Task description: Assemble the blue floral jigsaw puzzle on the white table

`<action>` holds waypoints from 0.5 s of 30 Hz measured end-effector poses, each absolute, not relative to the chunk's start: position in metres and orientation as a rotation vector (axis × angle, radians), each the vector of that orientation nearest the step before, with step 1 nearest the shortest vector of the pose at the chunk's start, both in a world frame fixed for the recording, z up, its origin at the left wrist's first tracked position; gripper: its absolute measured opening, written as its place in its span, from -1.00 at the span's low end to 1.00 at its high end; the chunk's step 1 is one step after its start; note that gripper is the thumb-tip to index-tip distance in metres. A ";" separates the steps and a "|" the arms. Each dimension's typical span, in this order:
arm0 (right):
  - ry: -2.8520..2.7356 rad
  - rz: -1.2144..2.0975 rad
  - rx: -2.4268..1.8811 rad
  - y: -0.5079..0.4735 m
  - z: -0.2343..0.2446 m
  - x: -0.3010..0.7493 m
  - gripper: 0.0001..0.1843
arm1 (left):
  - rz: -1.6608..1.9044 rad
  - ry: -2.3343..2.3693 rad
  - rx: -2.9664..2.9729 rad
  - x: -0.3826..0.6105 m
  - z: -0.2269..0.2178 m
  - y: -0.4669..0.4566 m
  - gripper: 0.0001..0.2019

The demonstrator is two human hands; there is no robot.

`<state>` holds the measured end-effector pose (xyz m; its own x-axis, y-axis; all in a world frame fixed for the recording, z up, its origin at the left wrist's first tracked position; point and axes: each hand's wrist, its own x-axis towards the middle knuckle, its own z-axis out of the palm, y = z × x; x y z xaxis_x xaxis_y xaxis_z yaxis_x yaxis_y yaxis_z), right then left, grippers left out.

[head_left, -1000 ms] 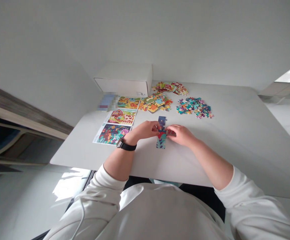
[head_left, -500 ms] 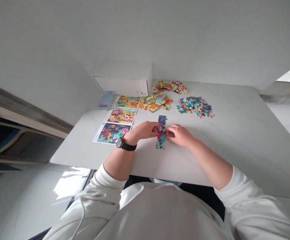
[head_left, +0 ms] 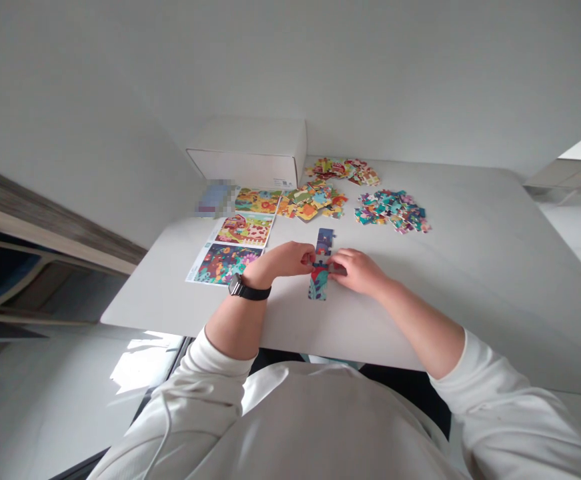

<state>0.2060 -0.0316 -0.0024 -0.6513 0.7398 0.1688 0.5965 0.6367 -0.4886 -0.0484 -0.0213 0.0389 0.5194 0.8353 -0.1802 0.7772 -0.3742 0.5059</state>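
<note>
A narrow strip of joined puzzle pieces lies on the white table in front of me, blue at the far end and teal at the near end. My left hand is curled, its fingertips pinching the strip's left edge at the middle. My right hand is curled too, pressing a small reddish piece against the strip's right edge. A black watch is on my left wrist.
Three heaps of loose pieces lie beyond: teal, orange-yellow and red-yellow. Three picture cards lie to the left. A white box stands at the back by the wall.
Both hands and the strip have shifted slightly to the left and nearer to me; the strip now tilts a little. The grip of both hands is unchanged.
</note>
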 end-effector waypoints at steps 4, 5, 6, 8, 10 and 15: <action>-2.521 0.559 -1.063 -0.032 -0.001 0.206 -0.74 | 0.061 1.328 2.221 -0.051 0.041 -0.022 -0.88; -2.520 0.567 -1.070 -0.032 -0.001 0.207 -0.73 | 0.045 1.329 2.218 -0.051 0.041 -0.022 -0.87; -2.517 0.576 -1.081 -0.032 0.000 0.208 -0.72 | 0.036 1.330 2.216 -0.051 0.041 -0.022 -0.86; -2.510 0.601 -1.093 -0.032 0.000 0.210 -0.70 | 0.030 1.334 2.214 -0.050 0.041 -0.021 -0.85; -2.517 0.628 -1.059 -0.032 -0.001 0.212 -0.70 | 0.033 1.338 2.216 -0.049 0.041 -0.021 -0.84; -2.596 0.666 -0.915 -0.032 -0.007 0.214 -0.77 | 0.042 1.329 2.243 -0.048 0.036 -0.019 -0.82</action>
<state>0.2142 -0.0320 -0.0073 -0.7486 0.6500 0.1309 0.5068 0.6882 -0.5191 -0.0478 -0.0192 0.0359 0.5164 0.8239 -0.2335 0.8074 -0.3775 0.4535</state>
